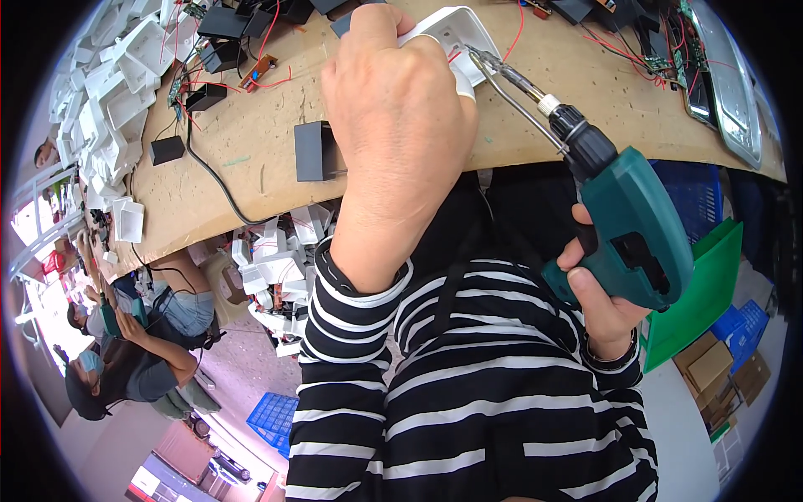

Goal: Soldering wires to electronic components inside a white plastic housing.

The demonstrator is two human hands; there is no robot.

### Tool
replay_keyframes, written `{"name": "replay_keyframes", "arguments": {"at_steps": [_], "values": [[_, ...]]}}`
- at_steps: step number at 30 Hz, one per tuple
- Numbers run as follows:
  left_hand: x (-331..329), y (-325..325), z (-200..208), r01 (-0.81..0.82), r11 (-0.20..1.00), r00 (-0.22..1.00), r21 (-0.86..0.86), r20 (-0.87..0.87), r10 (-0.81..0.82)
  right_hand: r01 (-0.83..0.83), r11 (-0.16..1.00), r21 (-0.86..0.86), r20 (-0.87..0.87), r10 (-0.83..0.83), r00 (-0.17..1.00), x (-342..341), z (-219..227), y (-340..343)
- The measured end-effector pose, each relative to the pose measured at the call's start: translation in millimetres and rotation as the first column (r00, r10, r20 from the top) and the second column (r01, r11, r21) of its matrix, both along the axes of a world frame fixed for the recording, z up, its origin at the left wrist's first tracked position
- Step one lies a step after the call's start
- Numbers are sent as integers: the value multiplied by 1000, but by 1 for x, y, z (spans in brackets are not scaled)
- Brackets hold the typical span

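Note:
My left hand [401, 100] reaches over the bench, fingers closed on a small open white plastic case [462, 23]; its fingertips are hidden behind the hand. White coverings show on some of its fingers. My right hand [604, 303] grips the handle of a green soldering gun [640, 217] with a black collar and a thin curved metal tube beside its barrel. The gun's tip reaches into the case, close to a bit of red wire. Whether the tip touches anything there I cannot tell. A black box [311, 152] stands just left of my left wrist.
White cases [109, 117] are heaped at the left, with black boxes [226, 23] and wired boards [259, 74] behind. A clear-lidded tray [728, 84] lies at the right. Below the bench edge are a bin of white parts [280, 263] and a green panel [694, 293]. A masked co-worker [142, 360] sits left.

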State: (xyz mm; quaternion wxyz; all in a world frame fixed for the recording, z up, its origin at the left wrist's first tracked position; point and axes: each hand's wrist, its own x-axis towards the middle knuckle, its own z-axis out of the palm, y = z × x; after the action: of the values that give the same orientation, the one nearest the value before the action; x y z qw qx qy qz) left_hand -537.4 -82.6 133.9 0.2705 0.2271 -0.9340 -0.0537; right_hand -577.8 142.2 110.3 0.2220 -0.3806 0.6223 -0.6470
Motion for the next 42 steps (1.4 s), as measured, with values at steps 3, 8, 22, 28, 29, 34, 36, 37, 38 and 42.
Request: {"name": "replay_keyframes", "arguments": {"at_steps": [3, 8, 22, 28, 29, 34, 36, 37, 38, 42], "values": [[1, 0, 0, -28, 996, 999, 89, -16, 29, 40, 997, -59, 49, -37, 998, 1, -1, 5], [19, -18, -3, 176, 943, 982, 284, -123, -146, 165, 979, -118, 167, -144, 975, 5, 7, 10], [97, 12, 6, 332, 585, 937, 740, -332, -112, 276, 952, -131, 248, -238, 939, 5, 11, 23], [75, 38, 3, 312, 284, 939, 907, -340, 57, 267, 950, -165, 261, -219, 940, 8, 10, 22], [71, 35, 0, 312, 283, 939, 907, -340, 56, 268, 949, -164, 261, -221, 940, 8, 10, 22], [46, 14, -6, 228, 965, 931, 126, -318, -179, 281, 946, -165, 264, -232, 936, 6, 9, 24], [41, 11, -10, 191, 970, 953, 149, -265, -147, 285, 946, -156, 261, -238, 935, 7, 9, 21], [36, 9, -11, 159, 986, 955, 46, -260, -142, 287, 946, -150, 256, -244, 936, 7, 9, 20], [32, 7, -13, 122, 991, 958, -59, -255, -134, 286, 947, -145, 259, -243, 935, 6, 10, 20], [20, 5, -23, 129, 986, 947, -109, -282, -155, 253, 964, -88, 255, -224, 941, 7, 9, 19]]}}
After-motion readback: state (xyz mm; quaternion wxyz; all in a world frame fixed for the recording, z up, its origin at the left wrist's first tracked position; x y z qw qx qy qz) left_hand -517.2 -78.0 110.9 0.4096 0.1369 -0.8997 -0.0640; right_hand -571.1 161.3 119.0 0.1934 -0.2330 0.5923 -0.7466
